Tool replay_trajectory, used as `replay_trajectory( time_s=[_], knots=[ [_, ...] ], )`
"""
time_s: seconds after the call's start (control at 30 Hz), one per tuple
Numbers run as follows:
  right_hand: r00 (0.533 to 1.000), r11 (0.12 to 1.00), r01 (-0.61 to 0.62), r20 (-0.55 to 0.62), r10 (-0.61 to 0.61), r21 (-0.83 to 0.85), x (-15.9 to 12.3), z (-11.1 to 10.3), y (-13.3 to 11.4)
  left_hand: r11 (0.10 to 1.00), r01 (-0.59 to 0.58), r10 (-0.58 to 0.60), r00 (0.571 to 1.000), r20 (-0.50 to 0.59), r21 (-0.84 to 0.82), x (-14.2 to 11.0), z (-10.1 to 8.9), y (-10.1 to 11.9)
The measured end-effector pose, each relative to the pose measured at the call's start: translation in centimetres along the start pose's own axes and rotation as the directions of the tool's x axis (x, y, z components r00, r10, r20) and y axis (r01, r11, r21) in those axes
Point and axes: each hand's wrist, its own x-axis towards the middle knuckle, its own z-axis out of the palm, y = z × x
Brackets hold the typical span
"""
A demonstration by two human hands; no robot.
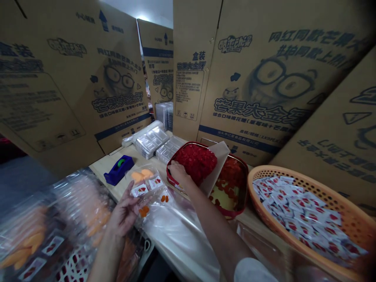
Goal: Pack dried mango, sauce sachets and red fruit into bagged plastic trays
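My left hand grips the near left edge of a clear compartment tray, with part of its fingers seen through the plastic. In the tray lie orange puffy pieces, two white sachets with red print and small orange-brown pieces. My right hand reaches over the left rim of a red container heaped with small red pieces; its fingertips are hidden there. A pale upright divider separates these from orange-red pieces on the right side.
A blue tape dispenser stands left of the tray. Stacked clear trays lie behind. An orange basket of sachets is at right, filled packs at left. Large cartons wall in the table's back.
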Motion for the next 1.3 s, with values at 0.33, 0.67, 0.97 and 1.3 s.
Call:
replay_trajectory(
  time_s=[0.33,0.67,0.97,1.3],
  knots=[
    [0.989,0.941,-0.087,-0.083,0.120,0.326,-0.4,0.2,1.4,1.000,0.015,-0.015,1.000,0.014,-0.001,-0.2,0.1,0.0],
    [1.000,0.581,-0.008,0.014,-0.006,0.814,-8.3,-4.8,2.3,0.992,0.107,-0.099,0.988,0.116,-0.070,0.2,1.6,-1.8],
    [0.936,0.701,0.322,-0.100,-0.338,0.636,-15.5,-5.8,-1.6,0.984,0.177,-0.164,0.953,0.255,-0.029,-1.2,4.0,-3.8],
    [0.908,0.648,0.210,-0.392,0.149,0.732,-21.4,-5.9,0.9,0.955,0.298,-0.281,0.899,0.336,0.002,-2.5,5.1,-5.9]
  ],
)
